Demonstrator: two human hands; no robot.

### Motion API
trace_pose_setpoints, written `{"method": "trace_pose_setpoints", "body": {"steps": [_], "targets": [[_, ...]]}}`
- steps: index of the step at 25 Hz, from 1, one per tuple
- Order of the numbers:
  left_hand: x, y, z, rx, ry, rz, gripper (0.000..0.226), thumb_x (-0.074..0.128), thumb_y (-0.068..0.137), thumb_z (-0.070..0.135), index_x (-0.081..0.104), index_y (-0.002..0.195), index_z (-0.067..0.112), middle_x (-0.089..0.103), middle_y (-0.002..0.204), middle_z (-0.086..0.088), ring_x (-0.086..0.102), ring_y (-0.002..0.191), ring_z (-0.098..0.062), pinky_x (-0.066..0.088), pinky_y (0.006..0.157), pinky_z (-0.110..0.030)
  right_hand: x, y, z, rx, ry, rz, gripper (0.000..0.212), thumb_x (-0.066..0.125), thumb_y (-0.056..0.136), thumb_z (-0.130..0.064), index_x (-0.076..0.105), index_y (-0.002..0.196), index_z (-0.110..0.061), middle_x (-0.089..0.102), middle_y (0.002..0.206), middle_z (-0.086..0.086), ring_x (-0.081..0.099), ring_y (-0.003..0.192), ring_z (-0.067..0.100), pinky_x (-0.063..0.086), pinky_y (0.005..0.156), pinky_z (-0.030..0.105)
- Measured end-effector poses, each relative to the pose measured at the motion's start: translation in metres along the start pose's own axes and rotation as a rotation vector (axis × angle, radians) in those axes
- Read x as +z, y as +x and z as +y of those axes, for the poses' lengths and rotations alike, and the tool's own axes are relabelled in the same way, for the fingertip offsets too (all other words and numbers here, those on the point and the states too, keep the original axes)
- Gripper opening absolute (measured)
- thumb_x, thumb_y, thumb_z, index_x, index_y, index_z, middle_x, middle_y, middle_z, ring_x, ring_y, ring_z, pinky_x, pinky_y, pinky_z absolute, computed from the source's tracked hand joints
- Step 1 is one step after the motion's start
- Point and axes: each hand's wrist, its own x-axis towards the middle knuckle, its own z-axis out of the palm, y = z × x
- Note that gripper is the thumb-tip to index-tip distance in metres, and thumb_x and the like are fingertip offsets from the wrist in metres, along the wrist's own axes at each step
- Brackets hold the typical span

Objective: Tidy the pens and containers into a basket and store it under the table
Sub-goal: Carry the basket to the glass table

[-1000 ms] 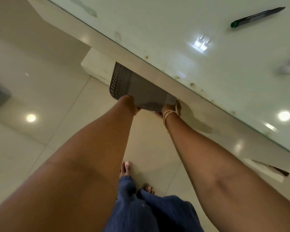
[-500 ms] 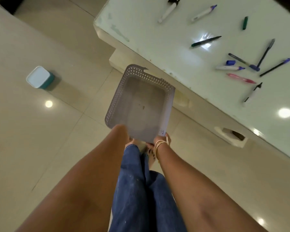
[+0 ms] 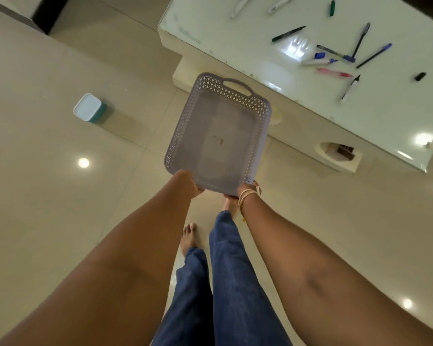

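An empty lilac perforated basket hangs in the air in front of me, over the floor beside the table. My left hand grips its near left corner and my right hand, with bangles at the wrist, grips its near right corner. On the glass-topped table at the upper right lie several pens, among them a black one, a pink one and a blue one. A white-lidded teal container stands on the floor at the left.
The floor is glossy beige tile with light reflections. The table's white base sits just beyond the basket. My legs in blue jeans and bare feet are below the basket. A dark opening lies at the far upper left.
The basket has come out from under the table's edge and risen into the open, level in both hands. The view has pulled back, showing the table top, pens and teal container.
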Motion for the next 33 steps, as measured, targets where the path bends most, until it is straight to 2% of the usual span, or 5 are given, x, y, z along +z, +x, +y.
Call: {"method": "trace_pose_setpoints", "body": {"steps": [10, 14, 18, 24, 33], "targets": [[-0.014, -0.102, 0.008, 0.140, 0.059, -0.054, 0.026, 0.035, 0.097, 0.005, 0.052, 0.078, 0.009, 0.052, 0.087, 0.007, 0.041, 0.064, -0.009, 0.037, 0.053, -0.020, -0.021, -0.113, -0.039, -0.131, 0.025, -0.164, 0.046, 0.038, 0.094, 0.004, 0.049, 0.133, -0.017, 0.047, 0.131, 0.018, 0.056, 0.105, 0.053, 0.059, 0.064, 0.055], [0.017, -0.137, 0.021, 0.249, 0.128, -0.043, 0.034, 0.041, 0.099, 0.003, 0.050, 0.132, -0.004, 0.053, 0.113, -0.003, 0.054, 0.092, -0.010, 0.048, 0.077, -0.009, -0.018, -0.133, -0.085, -0.114, 0.038, -0.235, 0.040, 0.041, 0.097, -0.001, 0.048, 0.134, -0.015, 0.041, 0.139, 0.019, 0.053, 0.105, 0.054, 0.058, 0.071, 0.056], [0.056, -0.149, 0.039, 0.213, 0.061, 0.008, 0.016, 0.043, 0.093, -0.002, 0.055, 0.082, -0.001, 0.057, 0.104, -0.001, 0.046, 0.090, -0.016, 0.039, 0.075, -0.024, -0.011, -0.134, -0.134, -0.125, -0.004, -0.291, 0.040, 0.038, 0.100, -0.001, 0.045, 0.137, -0.014, 0.034, 0.145, 0.017, 0.046, 0.118, 0.055, 0.053, 0.087, 0.058], [0.111, -0.152, 0.087, 0.217, 0.054, 0.015, 0.018, 0.048, 0.096, 0.016, 0.055, 0.109, 0.004, 0.056, 0.118, 0.000, 0.052, 0.114, -0.014, 0.041, 0.105, -0.025, 0.026, -0.133, -0.214, -0.168, -0.131, -0.300, 0.042, 0.033, 0.100, 0.001, 0.044, 0.137, -0.015, 0.037, 0.145, 0.015, 0.049, 0.118, 0.052, 0.054, 0.085, 0.058], [0.184, -0.158, 0.233, 0.308, 0.032, -0.043, 0.028, 0.063, 0.089, 0.023, 0.046, 0.073, 0.009, 0.046, 0.080, -0.016, 0.039, 0.082, -0.027, 0.033, 0.064, -0.014, 0.174, -0.120, -0.311, -0.208, -0.112, -0.390, 0.038, 0.037, 0.099, 0.001, 0.051, 0.132, -0.010, 0.048, 0.135, 0.013, 0.048, 0.120, 0.048, 0.054, 0.082, 0.059]]}}
